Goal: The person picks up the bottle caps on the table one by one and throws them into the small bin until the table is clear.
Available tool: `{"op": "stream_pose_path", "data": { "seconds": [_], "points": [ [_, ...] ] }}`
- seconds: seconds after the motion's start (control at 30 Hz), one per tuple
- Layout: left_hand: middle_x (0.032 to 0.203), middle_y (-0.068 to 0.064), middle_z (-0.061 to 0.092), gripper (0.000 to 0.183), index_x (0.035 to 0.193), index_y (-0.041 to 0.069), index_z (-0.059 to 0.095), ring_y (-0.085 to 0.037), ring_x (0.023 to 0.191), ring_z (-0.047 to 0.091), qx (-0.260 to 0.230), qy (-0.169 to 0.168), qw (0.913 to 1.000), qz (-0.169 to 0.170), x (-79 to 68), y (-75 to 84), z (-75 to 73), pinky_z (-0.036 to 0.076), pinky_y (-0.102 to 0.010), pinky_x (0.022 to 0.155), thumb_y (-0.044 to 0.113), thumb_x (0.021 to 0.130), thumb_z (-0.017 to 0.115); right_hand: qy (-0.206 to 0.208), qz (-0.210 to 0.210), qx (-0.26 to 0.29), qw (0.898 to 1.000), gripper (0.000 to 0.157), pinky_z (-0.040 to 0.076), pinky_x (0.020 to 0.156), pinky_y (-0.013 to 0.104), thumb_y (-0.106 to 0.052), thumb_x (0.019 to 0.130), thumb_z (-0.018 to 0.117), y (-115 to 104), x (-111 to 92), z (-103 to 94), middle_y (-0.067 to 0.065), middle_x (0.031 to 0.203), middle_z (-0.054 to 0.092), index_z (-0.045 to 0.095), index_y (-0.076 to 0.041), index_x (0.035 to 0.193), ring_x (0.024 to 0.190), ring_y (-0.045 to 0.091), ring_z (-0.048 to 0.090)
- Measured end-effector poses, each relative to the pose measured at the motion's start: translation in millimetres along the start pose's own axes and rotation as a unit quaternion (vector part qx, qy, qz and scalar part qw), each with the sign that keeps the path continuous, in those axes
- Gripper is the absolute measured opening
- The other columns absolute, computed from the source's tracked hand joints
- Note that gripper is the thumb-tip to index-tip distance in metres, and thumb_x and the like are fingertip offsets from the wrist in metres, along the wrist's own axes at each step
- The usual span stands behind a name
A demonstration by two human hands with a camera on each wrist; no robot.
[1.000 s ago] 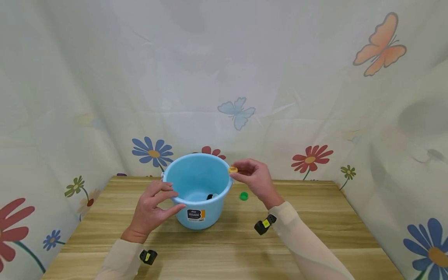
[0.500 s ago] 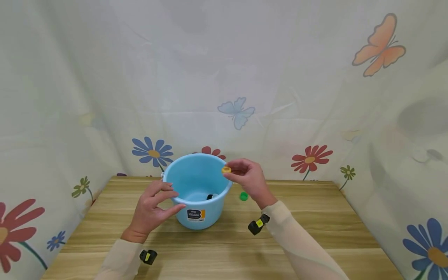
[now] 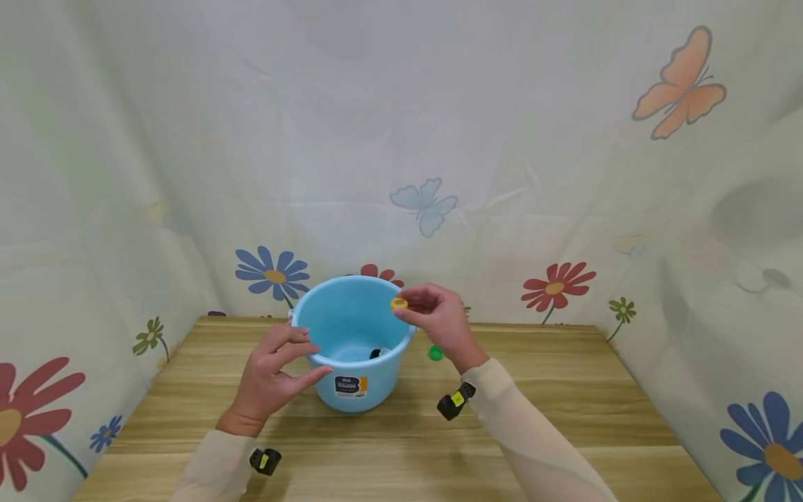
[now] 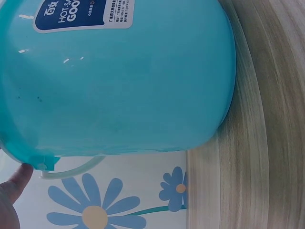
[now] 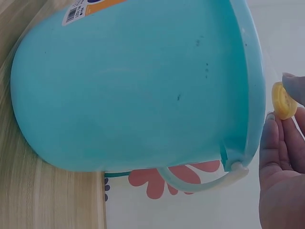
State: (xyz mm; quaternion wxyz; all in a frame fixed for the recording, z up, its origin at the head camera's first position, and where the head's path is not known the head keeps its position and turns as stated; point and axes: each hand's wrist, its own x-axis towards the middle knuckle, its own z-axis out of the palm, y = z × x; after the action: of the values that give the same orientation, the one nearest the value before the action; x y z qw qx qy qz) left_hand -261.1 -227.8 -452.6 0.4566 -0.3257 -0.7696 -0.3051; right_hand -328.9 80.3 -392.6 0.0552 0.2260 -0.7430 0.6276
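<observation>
A light blue bucket (image 3: 353,383) stands upright on the wooden table. My left hand (image 3: 272,376) holds its near left rim, fingertips over the edge and thumb along the front. In the left wrist view one fingertip (image 4: 23,172) touches the rim beside the handle joint. My right hand (image 3: 439,321) pinches a small yellow bottle cap (image 3: 399,304) between thumb and fingers, above the bucket's right rim. The right wrist view shows the yellow cap (image 5: 284,101) just past the rim. Inside the bucket lie a small black piece (image 3: 375,353) and a whitish one (image 3: 385,352), partly hidden.
A green bottle cap (image 3: 436,353) lies on the table (image 3: 539,404), right of the bucket and below my right hand. The bucket's pale handle (image 5: 209,185) hangs behind it. A curtain (image 3: 477,125) printed with flowers and butterflies closes off the back and sides.
My right hand has moved left with the yellow cap, from outside the rim to over the bucket's opening. The left hand and bucket have stayed in place.
</observation>
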Motion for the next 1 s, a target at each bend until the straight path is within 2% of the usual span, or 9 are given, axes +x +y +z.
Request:
{"op": "stream_pose_path", "data": {
  "seconds": [0.5,1.0],
  "points": [
    [0.101,-0.007,0.068,0.048,0.093,0.014,0.079,-0.027,0.108,0.063,0.003,-0.001,1.0,-0.001,-0.7,-0.5,0.4,0.036,-0.012,0.114,0.061,0.084,0.075,-0.001,0.006,0.017,1.0,0.03,0.063,0.093,0.032,-0.025,0.085,0.085,1.0,0.8,4.3,0.003,0.113,0.076,0.075,-0.018,0.113,0.104,0.022,0.073],
    [0.102,-0.006,0.068,0.046,0.092,0.015,0.079,-0.027,0.108,0.063,-0.002,0.002,1.0,0.001,-2.0,-1.6,1.5,0.037,-0.012,0.115,0.061,0.084,0.076,-0.001,0.006,0.025,1.0,0.031,0.063,0.094,0.033,-0.026,0.085,0.086,1.1,1.0,6.5,0.004,0.112,0.076,0.076,-0.015,0.112,0.103,0.022,0.074]
  ]
}}
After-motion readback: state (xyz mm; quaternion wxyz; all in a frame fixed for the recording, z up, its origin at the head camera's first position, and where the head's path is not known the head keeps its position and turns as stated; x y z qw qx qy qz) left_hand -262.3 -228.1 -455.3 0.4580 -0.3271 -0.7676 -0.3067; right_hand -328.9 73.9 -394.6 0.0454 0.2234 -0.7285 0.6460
